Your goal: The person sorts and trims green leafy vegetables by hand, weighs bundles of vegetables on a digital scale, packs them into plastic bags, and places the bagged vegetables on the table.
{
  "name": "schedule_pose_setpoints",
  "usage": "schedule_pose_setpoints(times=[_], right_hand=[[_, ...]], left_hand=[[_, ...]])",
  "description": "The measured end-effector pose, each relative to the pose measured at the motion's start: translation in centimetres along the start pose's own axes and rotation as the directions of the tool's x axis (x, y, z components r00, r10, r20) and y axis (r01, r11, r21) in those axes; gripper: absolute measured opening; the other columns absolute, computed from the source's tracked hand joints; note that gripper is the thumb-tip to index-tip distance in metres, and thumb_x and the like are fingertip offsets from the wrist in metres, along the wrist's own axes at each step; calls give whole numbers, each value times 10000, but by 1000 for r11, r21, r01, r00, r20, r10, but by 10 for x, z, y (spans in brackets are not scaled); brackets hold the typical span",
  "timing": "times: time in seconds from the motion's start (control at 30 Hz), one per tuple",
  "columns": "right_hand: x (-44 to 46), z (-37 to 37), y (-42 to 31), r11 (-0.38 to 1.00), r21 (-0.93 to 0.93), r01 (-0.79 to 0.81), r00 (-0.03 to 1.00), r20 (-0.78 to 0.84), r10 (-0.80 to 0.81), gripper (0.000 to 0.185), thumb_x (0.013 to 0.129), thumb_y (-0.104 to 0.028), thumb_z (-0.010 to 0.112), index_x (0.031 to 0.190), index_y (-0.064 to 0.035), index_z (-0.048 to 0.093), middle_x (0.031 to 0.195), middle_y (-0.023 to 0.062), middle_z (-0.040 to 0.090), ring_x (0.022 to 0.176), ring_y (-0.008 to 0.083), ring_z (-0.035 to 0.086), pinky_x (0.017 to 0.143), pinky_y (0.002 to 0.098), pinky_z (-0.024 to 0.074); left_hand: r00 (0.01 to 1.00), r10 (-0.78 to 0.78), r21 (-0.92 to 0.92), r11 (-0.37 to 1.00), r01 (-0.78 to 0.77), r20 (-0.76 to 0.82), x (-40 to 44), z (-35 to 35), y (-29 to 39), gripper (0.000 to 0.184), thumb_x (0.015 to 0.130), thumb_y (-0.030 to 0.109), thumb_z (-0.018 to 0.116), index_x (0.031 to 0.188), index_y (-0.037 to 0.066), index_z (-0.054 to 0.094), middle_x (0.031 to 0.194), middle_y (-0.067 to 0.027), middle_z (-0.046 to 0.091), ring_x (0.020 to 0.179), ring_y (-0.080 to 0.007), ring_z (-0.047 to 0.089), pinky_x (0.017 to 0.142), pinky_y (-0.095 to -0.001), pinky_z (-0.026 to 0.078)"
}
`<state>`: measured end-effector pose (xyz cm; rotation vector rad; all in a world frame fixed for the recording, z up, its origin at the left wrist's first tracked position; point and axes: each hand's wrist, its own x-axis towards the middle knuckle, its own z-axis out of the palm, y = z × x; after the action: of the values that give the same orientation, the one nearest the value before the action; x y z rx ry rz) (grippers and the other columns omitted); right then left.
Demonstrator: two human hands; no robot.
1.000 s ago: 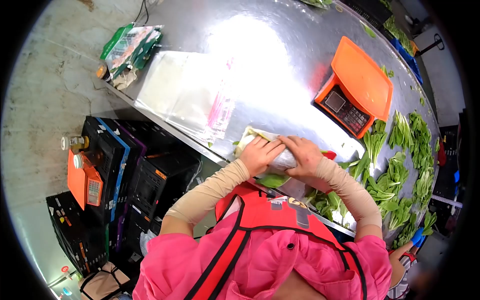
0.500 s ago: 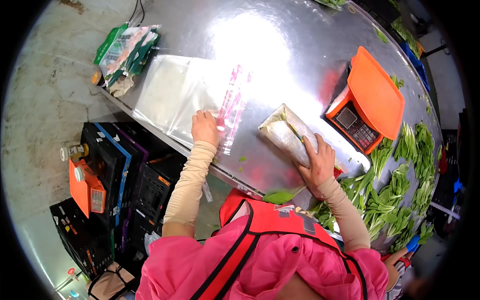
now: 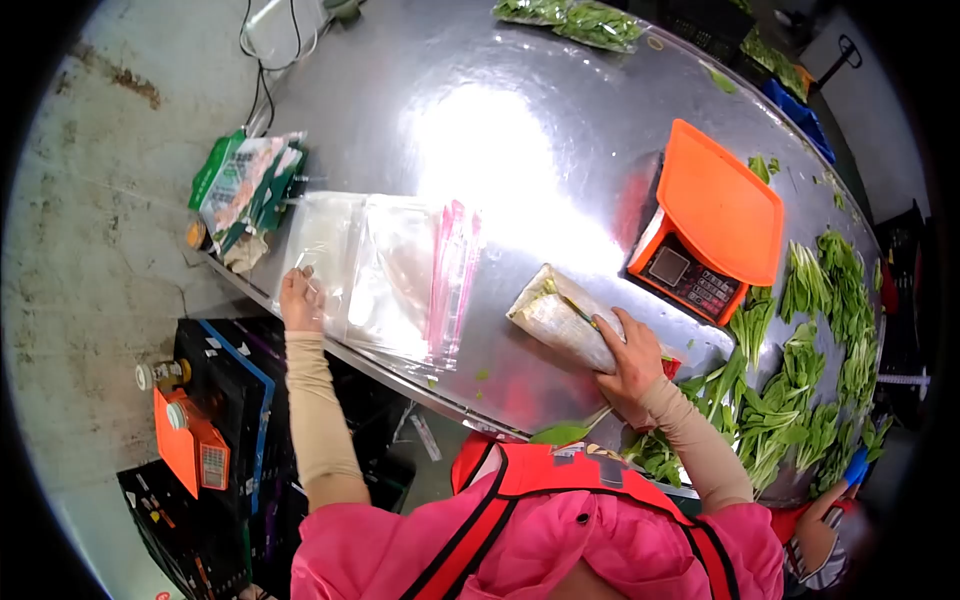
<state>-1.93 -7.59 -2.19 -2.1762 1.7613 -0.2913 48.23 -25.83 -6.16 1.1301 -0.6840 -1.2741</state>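
Note:
My left hand (image 3: pixel 302 300) is at the left edge of a stack of clear plastic bags (image 3: pixel 390 280) lying flat on the metal table. Its fingers are curled together on the film of a bag. The bags have a pink printed strip along their right side. Around a whitish, rolled bundle (image 3: pixel 562 318) with a thin green-yellow line along it, my right hand (image 3: pixel 632 358) is closed. The bundle lies tilted on the table, its lower end covered by the hand. A loose green leaf (image 3: pixel 560 434) rests near the table's front edge.
An orange weighing scale (image 3: pixel 715 215) stands right of the bundle. Leafy greens (image 3: pixel 790 400) spread along the right side. Bagged greens (image 3: pixel 600 25) lie at the far edge. Green printed packets (image 3: pixel 250 190) sit at the left corner; black crates (image 3: pixel 225 400) are stacked below.
My left hand has moved left, from beside the pink strip to the far left edge of the bags. My right hand stays on the bundle. The view has shifted, showing more of the table's far side.

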Motion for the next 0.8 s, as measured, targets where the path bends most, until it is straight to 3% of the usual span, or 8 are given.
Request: schedule_pose_setpoints(times=[0.13, 0.27, 0.43, 0.5, 0.57, 0.67, 0.7, 0.8], right_hand=[[4, -5, 4, 998, 62, 1, 999, 43, -4, 881, 530, -183, 743, 1327, -167, 369, 1257, 214, 401, 964, 392, 483, 857, 436, 414], [9, -14, 13, 971, 236, 38, 997, -75, -20, 822, 543, -143, 700, 1306, -150, 395, 1200, 202, 462, 1052, 367, 487, 904, 405, 416], [-10, -91, -17, 940, 310, 144, 955, -291, -51, 722, 562, -136, 724, 1234, -77, 467, 1180, 184, 491, 1082, 331, 502, 916, 365, 417], [-24, -110, -42, 892, 410, 189, 956, -285, -71, 699, 575, -134, 739, 1221, -72, 479, 1186, 196, 485, 1080, 339, 503, 913, 357, 413], [-33, -99, -59, 862, 447, 237, 963, -223, -149, 668, 602, -140, 740, 1218, -83, 490, 1190, 210, 483, 1074, 356, 503, 905, 368, 418], [-44, -50, -59, 856, 463, 229, 973, -123, -194, 659, 620, -159, 737, 1230, -114, 492, 1193, 208, 479, 1061, 362, 506, 889, 383, 429], [-49, -34, -52, 875, 446, 188, 982, -66, -177, 656, 619, -147, 728, 1232, -133, 496, 1185, 203, 481, 1047, 363, 510, 876, 386, 435], [-60, -32, -33, 931, 346, 117, 993, -18, -118, 665, 602, -119, 712, 1231, -165, 503, 1169, 193, 487, 1020, 360, 519, 851, 388, 444]], left_hand=[[976, 185, 82, 977, -195, 116, 6, 18, 47, 134, 869, 142, 550, 967, 67, 499, 872, -78, 606, 637, -87, 503, 538, -200, 399], [823, 386, 762, 345, -548, 416, -43, 107, 40, 55, 853, 47, 510, 892, 15, 531, 749, -100, 608, 667, -183, 593, 621, -276, 452], [737, 299, 685, 274, -675, 606, -125, 160, -52, 54, 792, 22, 592, 841, 29, 570, 728, -113, 602, 610, -213, 586, 576, -309, 459], [835, 100, 775, 326, -541, 541, -151, 167, -77, 118, 785, 49, 585, 902, 37, 580, 839, -125, 615, 745, -329, 594, 645, -356, 475], [711, 317, 662, 262, -702, 628, -156, 152, -127, 226, 768, 54, 600, 991, 15, 595, 904, -121, 634, 800, -324, 604, 690, -350, 486], [991, -33, 679, 731, -62, 126, -169, 178, -141, 272, 752, 57, 644, 1013, 6, 586, 1077, -144, 600, 827, -190, 611, 767, -287, 480], [932, -233, 682, 731, -20, 277, -164, 160, -123, 262, 769, 50, 634, 1017, 0, 569, 1124, -157, 577, 852, -165, 602, 790, -272, 467], [909, -26, 419, 893, -167, 417, -162, 164, -131, 89, 839, 26, 545, 910, 13, 493, 1111, -190, 568, 911, -144, 569, 806, -259, 446]])
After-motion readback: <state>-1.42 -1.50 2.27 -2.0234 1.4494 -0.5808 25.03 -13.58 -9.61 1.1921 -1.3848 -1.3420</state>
